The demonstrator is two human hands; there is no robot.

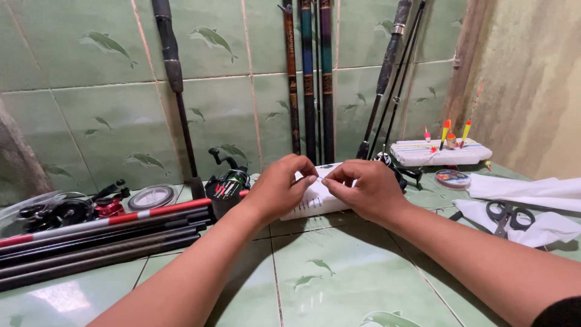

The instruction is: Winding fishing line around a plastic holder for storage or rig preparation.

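Nearest lies the green tiled floor (339,272), patterned with dolphins, and both bare forearms stretch across it from the near edge. The left hand (279,184) and the right hand (368,188) meet just above the tiles near the middle, fingertips almost touching; the fingers (310,178) of each hand are pinched narrow on something too thin to make out, perhaps a fine line drawn between them. Right behind and under the hands sits a white foam block (315,203) with dark marks on its side, partly hidden by the knuckles. To the near left a bundle of dark rod sections (103,242), one of them with red and white bands, lies flat on the floor, and beyond it rest a red reel (109,206), a clear spool (151,197) and a black reel (229,181). To the right, black-handled scissors (509,217) lie on a white cloth (538,200), with a small spool of line (452,178) just beyond. Farther right, against the wall, a white foam board (439,152) carries orange and yellow floats (446,133) standing upright. Farthest away, several fishing rods (308,79) lean upright against the green tiled wall (97,103)
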